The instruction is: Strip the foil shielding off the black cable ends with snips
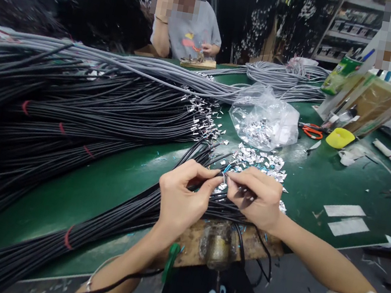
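My left hand (184, 190) pinches the end of a black cable between thumb and forefinger, above the table's front edge. Thin blue wires (227, 168) stick out of the stripped end. My right hand (260, 196) is closed, its thumb and fingertips meeting the left ones at those wires. A dark, shiny thing (246, 197) shows under its curled fingers; its kind is hard to make out. Beneath both hands lies a bundle of black cables (117, 221) tied with a red band. Foil scraps (266, 163) are strewn just beyond my fingers.
Tied black cable bundles (108, 123) and long grey cables (137, 66) cover the left of the green table (131, 165). A plastic bag of scraps (266, 121), orange-handled scissors (311, 130) and a yellow ring (339, 138) lie to the right. Opposite sits a person (195, 28).
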Available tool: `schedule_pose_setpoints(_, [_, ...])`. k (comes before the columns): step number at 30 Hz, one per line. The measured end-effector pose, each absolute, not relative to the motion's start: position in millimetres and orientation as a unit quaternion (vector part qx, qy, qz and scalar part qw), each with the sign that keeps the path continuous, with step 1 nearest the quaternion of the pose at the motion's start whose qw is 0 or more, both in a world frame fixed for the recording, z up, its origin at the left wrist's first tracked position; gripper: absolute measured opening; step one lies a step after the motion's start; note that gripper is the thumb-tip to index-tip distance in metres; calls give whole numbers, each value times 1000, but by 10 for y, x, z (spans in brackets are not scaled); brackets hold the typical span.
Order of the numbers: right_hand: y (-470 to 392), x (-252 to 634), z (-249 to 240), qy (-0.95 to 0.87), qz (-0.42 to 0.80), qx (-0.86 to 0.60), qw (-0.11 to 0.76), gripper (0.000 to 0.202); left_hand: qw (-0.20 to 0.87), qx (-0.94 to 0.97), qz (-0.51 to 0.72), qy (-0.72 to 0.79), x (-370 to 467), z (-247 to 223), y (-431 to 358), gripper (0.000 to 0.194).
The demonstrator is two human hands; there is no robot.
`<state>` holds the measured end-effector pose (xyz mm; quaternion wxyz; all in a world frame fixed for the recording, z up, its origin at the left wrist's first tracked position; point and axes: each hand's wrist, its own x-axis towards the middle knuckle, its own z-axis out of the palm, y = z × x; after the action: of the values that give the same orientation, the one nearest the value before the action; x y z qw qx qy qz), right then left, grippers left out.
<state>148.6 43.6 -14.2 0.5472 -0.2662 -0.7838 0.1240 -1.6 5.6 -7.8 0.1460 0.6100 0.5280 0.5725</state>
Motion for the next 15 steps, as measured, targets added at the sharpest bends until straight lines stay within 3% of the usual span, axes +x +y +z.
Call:
schedule_pose_setpoints(6, [470, 1514, 39, -746, 276, -353, 492, 18, 81, 653, 554, 510, -10, -54, 39, 6])
schedule_pose_setpoints(15, [382, 1483, -54, -794, 192, -264, 512, 9, 134, 627, 550, 536, -28, -69, 41, 6])
